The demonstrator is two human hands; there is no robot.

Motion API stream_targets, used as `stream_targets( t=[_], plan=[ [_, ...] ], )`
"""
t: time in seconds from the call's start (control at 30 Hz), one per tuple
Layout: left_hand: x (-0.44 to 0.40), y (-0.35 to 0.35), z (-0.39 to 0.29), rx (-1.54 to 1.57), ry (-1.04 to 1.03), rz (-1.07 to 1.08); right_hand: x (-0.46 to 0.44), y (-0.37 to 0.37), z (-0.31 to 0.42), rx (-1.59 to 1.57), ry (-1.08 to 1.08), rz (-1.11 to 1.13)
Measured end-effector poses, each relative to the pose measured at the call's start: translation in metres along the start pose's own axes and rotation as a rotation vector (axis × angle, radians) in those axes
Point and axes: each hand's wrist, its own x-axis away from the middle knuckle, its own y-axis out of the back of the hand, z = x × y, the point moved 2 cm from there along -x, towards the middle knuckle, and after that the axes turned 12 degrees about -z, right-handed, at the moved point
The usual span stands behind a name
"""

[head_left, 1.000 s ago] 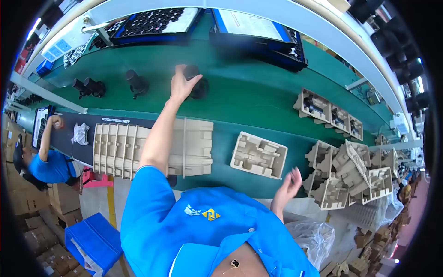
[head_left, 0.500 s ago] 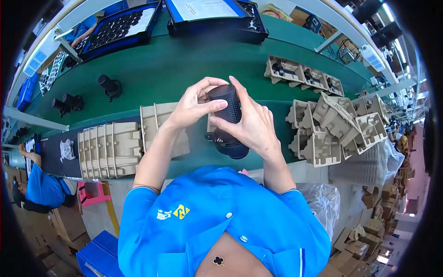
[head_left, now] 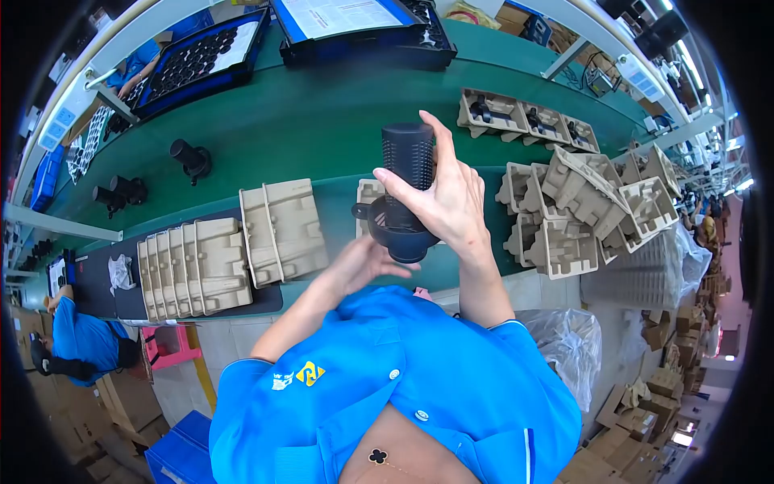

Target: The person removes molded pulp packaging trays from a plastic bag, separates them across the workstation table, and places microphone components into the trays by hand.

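**Cylindrical black device (head_left: 407, 157) up in your right hand (head_left: 451, 202), clear of any tray**

Your right-hand grip is closed round the dimpled barrel, thumb across the front; the device is held near the worktop's (head_left: 266, 121) close edge, wide base toward you. Your left hand (head_left: 355, 266) is loosely open beneath that base; you can't tell whether it touches. Just behind the device is a pulp tray (head_left: 366, 194), its inside mostly hidden.

As for progress, three trays in a row (head_left: 522, 113) already carry black parts. Yours looks untrayed as yet, as do the single device (head_left: 190, 160) and the pair (head_left: 119, 194) standing to your left.

Among your other containers, the nested trays (head_left: 197, 270) lie left of a separate tray piece (head_left: 284, 230); a jumbled heap (head_left: 584, 189) lies right. One bin (head_left: 193, 97) holds many round black parts; the next (head_left: 355, 56) has papers on top.
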Motion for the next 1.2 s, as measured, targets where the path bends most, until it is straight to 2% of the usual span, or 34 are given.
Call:
stream_targets(
  t=[0.03, 0.13, 0.23, 0.33, 0.43, 0.57, 0.7, 0.73, 0.83, 1.0, 1.2],
  plan=[
    [0.003, -0.006, 0.002, 0.066, 0.087, 0.148, -0.001, 0.0, 0.001, 0.004, -0.022, 0.012],
    [0.006, -0.015, 0.002, 0.295, 0.228, 0.3, -0.001, 0.0, -0.002, 0.014, -0.025, -0.009],
    [0.008, -0.016, 0.0, 0.34, 0.242, 0.283, -0.001, 0.004, -0.007, -0.115, -0.053, 0.003],
    [0.015, -0.028, -0.013, 0.438, 0.203, 0.223, 0.001, 0.0, -0.019, -0.483, 0.066, -0.02],
    [0.01, -0.016, -0.01, 0.564, 0.12, 0.238, 0.002, -0.001, -0.036, -0.666, 0.005, 0.027],
    [0.015, -0.004, -0.013, 0.38, -0.102, 0.069, 0.007, 0.002, -0.047, -1.0, -0.153, 0.041],
    [0.03, -0.021, -0.031, 0.116, -0.387, -0.174, 0.009, 0.008, -0.064, -0.929, -0.126, 0.034],
    [0.033, -0.024, -0.034, 0.144, -0.409, -0.182, 0.011, 0.011, -0.066, -0.868, -0.138, 0.013],
    [0.039, -0.023, -0.043, -0.024, -0.537, -0.218, 0.014, 0.018, -0.065, -0.869, -0.244, 0.039],
    [0.047, -0.024, -0.054, -0.15, -0.656, -0.328, 0.015, 0.019, -0.065, -0.883, -0.17, 0.08],
    [0.052, -0.026, -0.061, -0.141, -0.725, -0.275, 0.018, 0.02, -0.066, -0.856, -0.106, 0.12]
  ],
)
